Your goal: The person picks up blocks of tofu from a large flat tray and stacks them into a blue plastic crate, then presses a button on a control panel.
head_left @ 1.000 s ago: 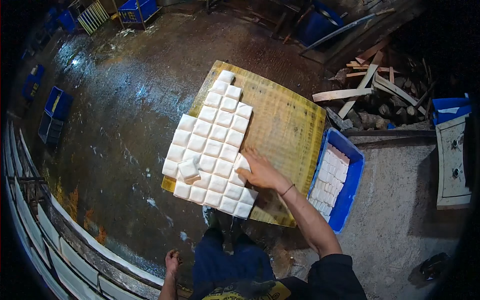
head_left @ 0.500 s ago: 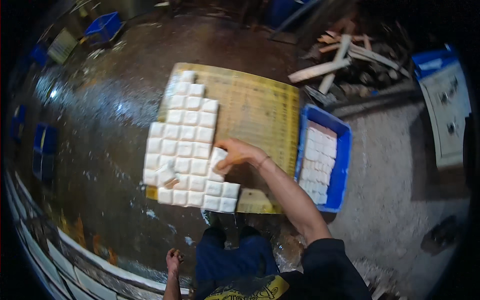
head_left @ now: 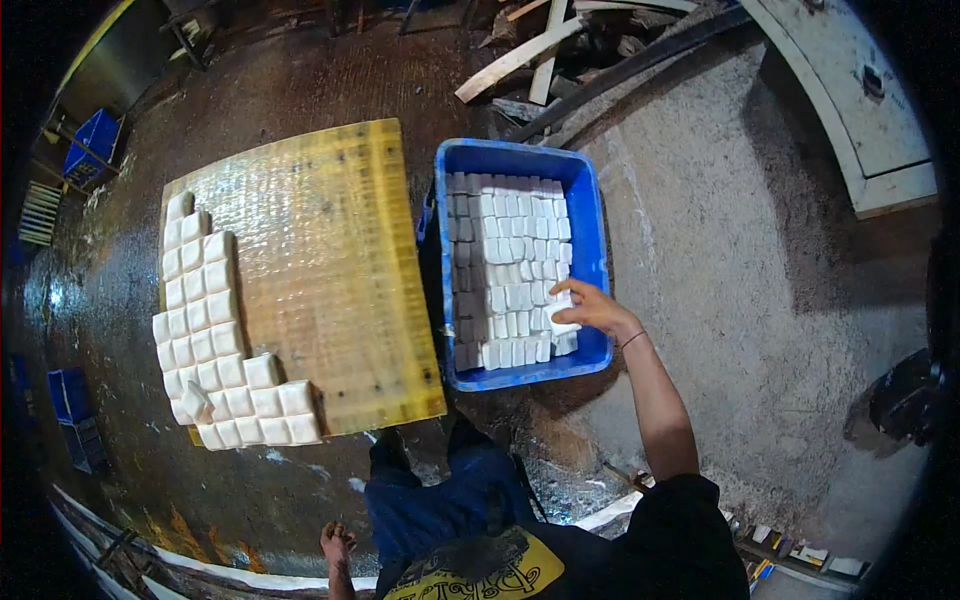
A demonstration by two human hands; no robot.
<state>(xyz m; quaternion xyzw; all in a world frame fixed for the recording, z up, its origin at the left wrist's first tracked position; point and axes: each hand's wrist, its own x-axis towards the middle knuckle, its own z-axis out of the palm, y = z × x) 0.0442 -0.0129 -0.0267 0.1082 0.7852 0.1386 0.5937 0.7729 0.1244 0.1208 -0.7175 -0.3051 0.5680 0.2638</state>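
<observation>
My right hand (head_left: pixel 597 308) is over the right side of a deep blue plastic bin (head_left: pixel 603 250). Its thumb and fingers are closed on a white tofu block (head_left: pixel 562 322), partly hidden by the hand. Packed rows of tofu pieces (head_left: pixel 510 240) fill the bin's floor. To the left, a yellow board (head_left: pixel 320 260) carries more square tofu blocks (head_left: pixel 200 312), set edge to edge along its left side. One loose piece (head_left: pixel 195 402) leans tilted on top of them. My left hand (head_left: pixel 338 543) hangs low beside my leg, fingers loosely bent and apart, holding nothing visible.
Wooden planks (head_left: pixel 520 60) lie heaped beyond the bin. A pale cabinet-like box (head_left: pixel 850 100) stands at the far right. Blue crates (head_left: pixel 92 147) sit at the far left, others (head_left: pixel 75 410) nearer. The dark floor (head_left: pixel 110 320) on the left looks wet.
My right hand has moved from the board to over the bin, carrying a tofu block from the right edge of the rows. The view has shifted right. My left hand still hangs low.
</observation>
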